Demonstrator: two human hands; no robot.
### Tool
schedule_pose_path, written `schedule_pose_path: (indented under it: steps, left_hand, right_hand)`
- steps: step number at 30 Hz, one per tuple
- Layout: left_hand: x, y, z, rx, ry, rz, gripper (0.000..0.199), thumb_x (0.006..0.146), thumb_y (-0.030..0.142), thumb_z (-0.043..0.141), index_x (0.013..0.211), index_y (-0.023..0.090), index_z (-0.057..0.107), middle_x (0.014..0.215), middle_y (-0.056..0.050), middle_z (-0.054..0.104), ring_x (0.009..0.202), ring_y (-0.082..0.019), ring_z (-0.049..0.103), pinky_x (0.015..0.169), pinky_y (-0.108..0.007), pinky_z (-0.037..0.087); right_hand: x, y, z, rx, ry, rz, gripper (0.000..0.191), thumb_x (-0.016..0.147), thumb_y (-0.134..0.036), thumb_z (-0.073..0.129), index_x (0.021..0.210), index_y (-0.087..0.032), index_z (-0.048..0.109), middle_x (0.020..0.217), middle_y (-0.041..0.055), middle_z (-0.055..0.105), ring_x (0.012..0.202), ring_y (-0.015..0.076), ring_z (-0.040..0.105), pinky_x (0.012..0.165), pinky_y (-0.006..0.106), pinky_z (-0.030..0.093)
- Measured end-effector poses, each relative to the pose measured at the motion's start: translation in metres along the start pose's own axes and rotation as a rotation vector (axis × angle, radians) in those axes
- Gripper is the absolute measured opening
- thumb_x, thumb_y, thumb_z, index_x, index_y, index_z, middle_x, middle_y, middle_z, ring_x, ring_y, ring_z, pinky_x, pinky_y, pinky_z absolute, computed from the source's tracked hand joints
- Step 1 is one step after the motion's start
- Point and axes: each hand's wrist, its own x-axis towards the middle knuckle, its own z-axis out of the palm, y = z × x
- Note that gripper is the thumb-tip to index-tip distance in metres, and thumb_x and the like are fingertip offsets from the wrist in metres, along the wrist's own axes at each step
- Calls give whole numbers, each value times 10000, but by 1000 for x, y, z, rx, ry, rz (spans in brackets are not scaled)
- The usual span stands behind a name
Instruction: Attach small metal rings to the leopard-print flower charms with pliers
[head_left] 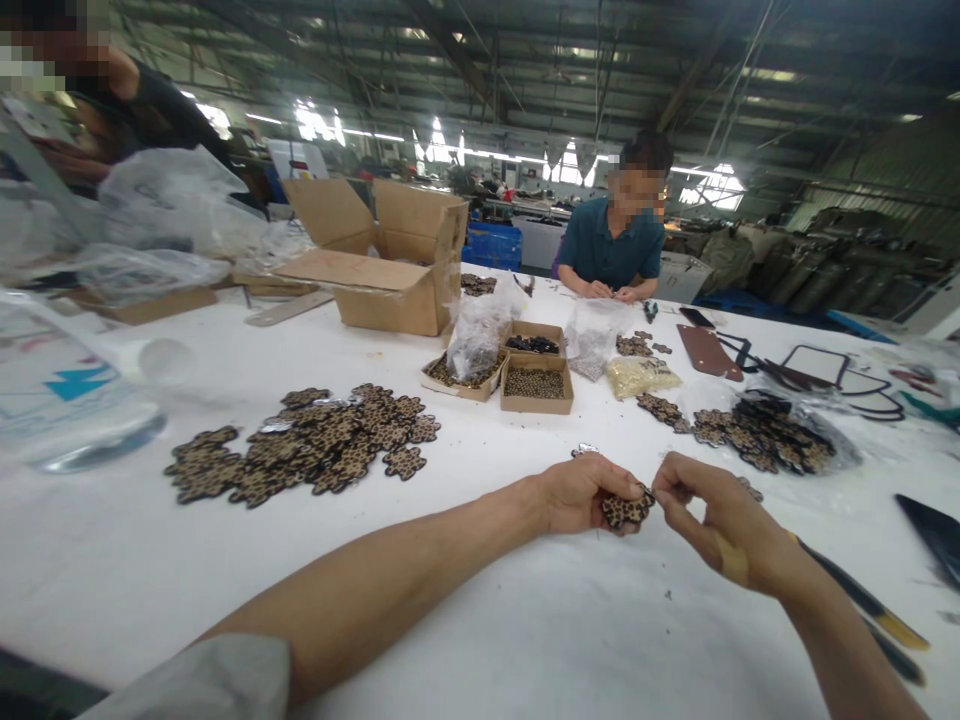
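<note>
My left hand [574, 497] is closed on a leopard-print patch [627, 511] with a scalloped, flower-like outline and dark edge. The thumb presses on its top face, above the white table. Close by on the right, my right hand [709, 510] pinches at the patch's right edge. Whatever sits between those fingertips is too small to make out. A strip of yellowish tape [733, 560] is on my right hand near the wrist. Just beyond my left hand lies a small shiny piece [584, 450], partly hidden. Another patch [750, 489] shows behind my right hand.
A heap of leopard-print patches [322, 445] lies left; a second heap [780, 435] lies right. Small boxes of studs [536, 404] and an open carton [397, 307] stand mid-table. Black-and-yellow handles [862, 590] lie near my right forearm. A co-worker [615, 245] works opposite.
</note>
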Motion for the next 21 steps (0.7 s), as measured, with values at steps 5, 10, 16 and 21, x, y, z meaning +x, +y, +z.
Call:
schedule_pose_path:
  steps: [5,10,16,21]
  left_hand:
    - [0,0,1,-25,-46,-40,137,690,190,737,739,85,664,715,-113,683,618,-178,628,547,-292,442]
    - [-2,1,-2,-17,-123,-78,175,701,205,752,803,93,666,744,-109,688,630,-194,649,560,-300,443]
    - [-3,3,-4,20,-119,-61,227,696,220,794,846,88,687,779,-108,696,644,-182,644,581,-300,447]
    - [-1,1,-3,8,-91,-63,178,676,205,781,768,92,678,716,-104,680,619,-183,625,561,-302,433]
  right_hand:
    - [-2,-5,-2,-23,-19,-20,113,941,-264,525,834,-229,530,758,16,607,663,165,529,599,291,417]
    - [-4,-7,-4,-12,-51,-19,122,964,-269,509,849,-230,520,790,13,602,686,161,540,620,291,426]
    - [-4,-9,-5,2,-43,-29,123,965,-271,515,848,-233,522,791,13,597,688,163,532,606,287,415]
    - [-6,-9,-7,14,-40,-33,116,953,-258,527,839,-231,527,785,16,598,679,164,525,600,288,411]
